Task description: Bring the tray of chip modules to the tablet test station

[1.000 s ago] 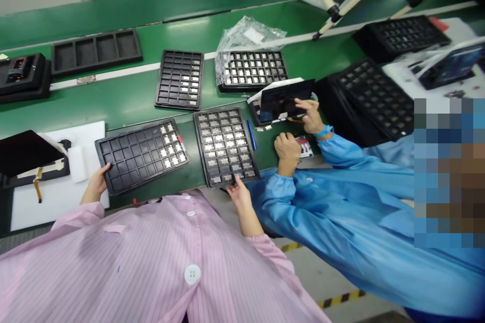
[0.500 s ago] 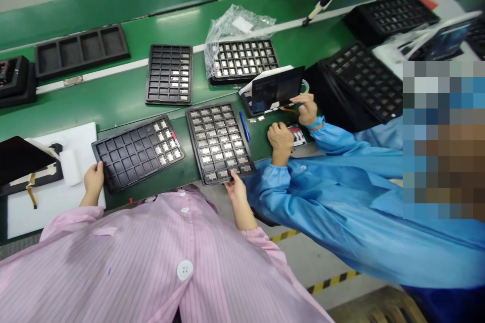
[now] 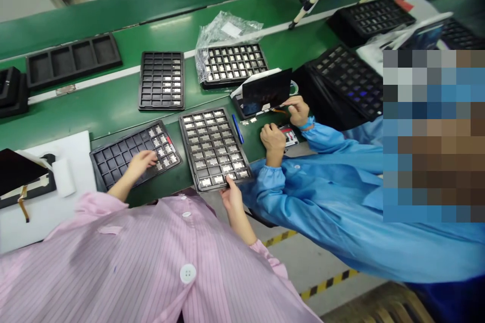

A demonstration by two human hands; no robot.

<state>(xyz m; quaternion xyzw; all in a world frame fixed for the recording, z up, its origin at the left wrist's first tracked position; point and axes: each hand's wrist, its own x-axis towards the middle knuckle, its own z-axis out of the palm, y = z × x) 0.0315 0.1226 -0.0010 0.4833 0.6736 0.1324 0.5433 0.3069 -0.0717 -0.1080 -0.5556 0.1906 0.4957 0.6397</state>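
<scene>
Thumb and fingers of the right hand (image 3: 232, 196) pinch the near edge of the right tray (image 3: 214, 171), which lies on the green table (image 3: 125, 91) and is mostly filled with small metal parts (image 3: 207, 153). The left hand (image 3: 141, 162) is over the left tray (image 3: 122, 157), its fingers bent close together beside the parts at the tray's right end, though whether they hold one cannot be told. Farther off, a blue pen (image 3: 238, 129) lies beside the right tray, a co-worker's hand (image 3: 298, 112) is at a dark-screened tablet (image 3: 267, 91), and a clear plastic bag (image 3: 215, 28) partly covers another tray (image 3: 235, 65).
</scene>
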